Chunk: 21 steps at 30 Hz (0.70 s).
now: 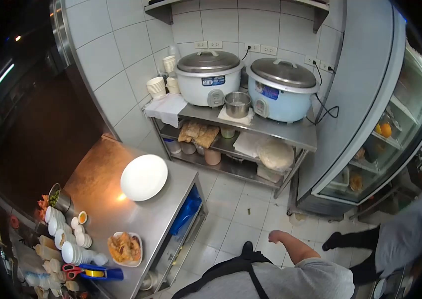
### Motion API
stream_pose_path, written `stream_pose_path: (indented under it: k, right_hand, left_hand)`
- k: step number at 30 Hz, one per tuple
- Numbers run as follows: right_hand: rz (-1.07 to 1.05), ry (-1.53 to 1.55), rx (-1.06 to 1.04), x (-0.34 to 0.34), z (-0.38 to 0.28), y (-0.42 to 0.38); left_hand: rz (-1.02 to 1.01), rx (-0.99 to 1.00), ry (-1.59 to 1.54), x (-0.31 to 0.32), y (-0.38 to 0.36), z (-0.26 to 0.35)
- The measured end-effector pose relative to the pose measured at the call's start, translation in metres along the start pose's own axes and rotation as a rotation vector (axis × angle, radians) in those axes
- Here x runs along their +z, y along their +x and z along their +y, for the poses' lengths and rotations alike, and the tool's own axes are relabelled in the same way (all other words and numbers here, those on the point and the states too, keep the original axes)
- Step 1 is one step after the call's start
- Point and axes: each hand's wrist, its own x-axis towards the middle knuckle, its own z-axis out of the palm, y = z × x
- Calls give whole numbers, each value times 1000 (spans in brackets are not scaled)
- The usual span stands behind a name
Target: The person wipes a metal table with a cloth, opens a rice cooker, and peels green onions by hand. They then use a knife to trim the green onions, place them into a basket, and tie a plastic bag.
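My right hand [274, 236] hangs over the tiled floor, its fingers loosely curled and nothing visible in them. It touches nothing; the rice cooker shelf stands ahead of it. My left hand is out of view. To the left, a large white plate [144, 177] lies on the steel counter [136, 214]. Nearer the front edge sits a white tray of fried food [124, 248]. Red-handled scissors [73, 271] and a tape dispenser [102, 273] lie at the counter's near end, beside stacked white cups [71, 253].
Two large rice cookers [208, 79] [281, 90] stand on a steel shelf unit [290, 133], a metal pot [237, 104] between them. A glass-door fridge [370, 154] stands at right. Another person [405, 239] in grey is at the right edge. A small green scrap [249, 212] lies on the floor.
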Motion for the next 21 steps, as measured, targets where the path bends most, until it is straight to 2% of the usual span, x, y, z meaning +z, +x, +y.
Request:
stream_pose_path:
  k: [1, 3, 4, 5, 6, 7, 9, 11, 12, 14, 17, 18, 20, 21]
  right_hand:
    - [102, -57, -30, -45, -4, -15]
    - [306, 249, -42, -104, 7, -22]
    - [327, 260, -36, -125, 15, -20]
    - [349, 272, -30, -143, 23, -17]
    - [369, 284, -22, -157, 31, -16]
    - [347, 267, -37, -169, 37, -16]
    - [313, 227, -66, -196, 45, -17]
    - [276, 289, -119, -230, 40, -28]
    - [260, 326, -143, -246, 38, -34]
    - [450, 484, -133, -274, 46, -35]
    - [846, 554, -124, -336, 61, -47]
    - [990, 559, -102, -358, 70, -49]
    - [1267, 595, -16, -411, 84, -52]
    - [1341, 659, 61, -438, 90, -54]
  left_hand:
    - [-72, -154, -144, 29, -17, 23]
    - [-217, -226, -418, 85, -56, 100]
    - [-383, -235, -423, 109, -79, 141]
    - [-471, -427, -687, 136, -101, 195]
    - [-598, -514, -801, 161, -127, 234]
    - [-797, -657, -967, 177, -139, 289]
    - [-1324, -942, -1275, 204, -160, 359]
    - [-1639, -1066, -1409, 238, -191, 397]
    - [-1701, -1085, -1382, 255, -201, 416]
    - [-1833, -1113, -1331, 293, -218, 451]
    - [-1871, -881, -1383, 359, -248, 497]
    - [-1835, -698, -1392, 381, -262, 516]
    - [-1660, -183, -1349, 428, -285, 558]
    - [-1536, 65, -1320, 452, -294, 579]
